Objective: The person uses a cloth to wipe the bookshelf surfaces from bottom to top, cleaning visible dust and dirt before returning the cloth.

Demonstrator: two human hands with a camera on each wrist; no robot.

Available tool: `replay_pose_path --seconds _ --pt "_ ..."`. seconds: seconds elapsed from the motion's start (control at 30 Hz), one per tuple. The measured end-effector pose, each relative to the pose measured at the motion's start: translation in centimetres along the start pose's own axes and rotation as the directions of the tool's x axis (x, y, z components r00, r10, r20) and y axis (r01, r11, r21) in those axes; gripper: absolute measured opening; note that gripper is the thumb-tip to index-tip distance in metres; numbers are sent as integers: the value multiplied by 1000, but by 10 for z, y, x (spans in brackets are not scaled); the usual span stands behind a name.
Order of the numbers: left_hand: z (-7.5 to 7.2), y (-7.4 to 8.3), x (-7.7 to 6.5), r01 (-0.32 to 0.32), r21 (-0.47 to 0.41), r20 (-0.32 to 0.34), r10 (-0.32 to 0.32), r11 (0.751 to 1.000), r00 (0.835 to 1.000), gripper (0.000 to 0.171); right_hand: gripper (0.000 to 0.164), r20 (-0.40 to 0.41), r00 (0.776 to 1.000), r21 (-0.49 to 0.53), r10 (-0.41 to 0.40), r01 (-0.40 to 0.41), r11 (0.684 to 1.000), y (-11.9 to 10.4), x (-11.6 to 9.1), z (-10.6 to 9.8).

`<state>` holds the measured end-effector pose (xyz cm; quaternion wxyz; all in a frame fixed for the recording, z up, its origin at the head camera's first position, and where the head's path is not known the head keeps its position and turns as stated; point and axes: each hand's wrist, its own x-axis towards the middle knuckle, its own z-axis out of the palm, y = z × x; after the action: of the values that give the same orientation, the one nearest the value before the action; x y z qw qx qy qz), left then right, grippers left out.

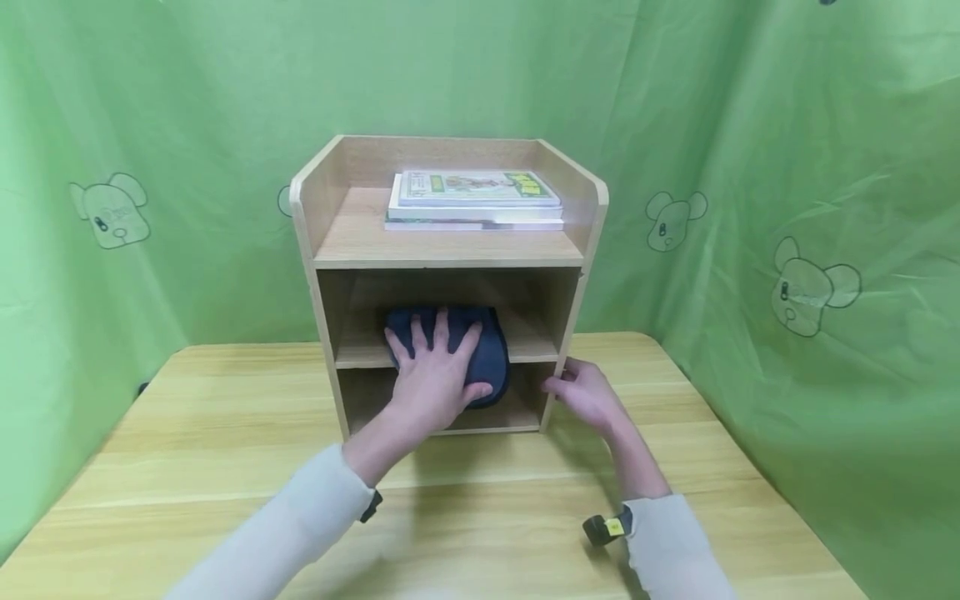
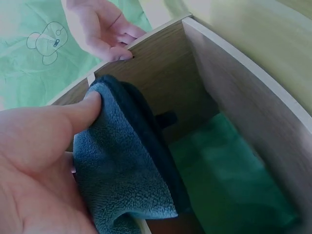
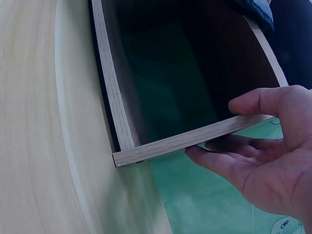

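Note:
A dark blue cloth lies on the middle board of a small wooden shelf and hangs over its front edge. My left hand lies on the cloth with its fingers spread and straight, pressing it. In the left wrist view the thumb touches the fuzzy face of the cloth. My right hand pinches the shelf's right side panel near the bottom. The right wrist view shows its thumb inside and the fingers outside the panel edge.
Several thin books are stacked on the shelf's top, between raised sides. The shelf stands on a wooden table. A green curtain with mouse drawings surrounds the table at the back and sides.

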<state>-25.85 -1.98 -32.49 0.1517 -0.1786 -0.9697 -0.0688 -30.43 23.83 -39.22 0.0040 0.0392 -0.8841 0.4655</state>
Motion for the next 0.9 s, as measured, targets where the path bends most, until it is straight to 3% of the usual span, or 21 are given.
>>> replay_pose_path --seconds 0.17,0.37,0.6,0.73,0.9 --pt "5 0 2 -3 62 -36 6 998 999 76 56 -3 1000 1 0 0 1000 1 0 0" --pt "7 -6 -2 -65 83 -127 75 994 989 68 57 -4 1000 4 -2 2 1000 1 1 0" --pt "-9 -8 -6 -141 -77 -157 127 987 979 73 55 -8 1000 4 -6 6 1000 2 1 0" --pt "-20 0 -2 -211 -192 -184 176 959 967 74 52 -19 1000 -4 -15 15 1000 2 1 1" --pt "-26 18 12 -286 -261 -242 224 922 944 74 49 -28 999 -12 -21 21 1000 1 1 0"
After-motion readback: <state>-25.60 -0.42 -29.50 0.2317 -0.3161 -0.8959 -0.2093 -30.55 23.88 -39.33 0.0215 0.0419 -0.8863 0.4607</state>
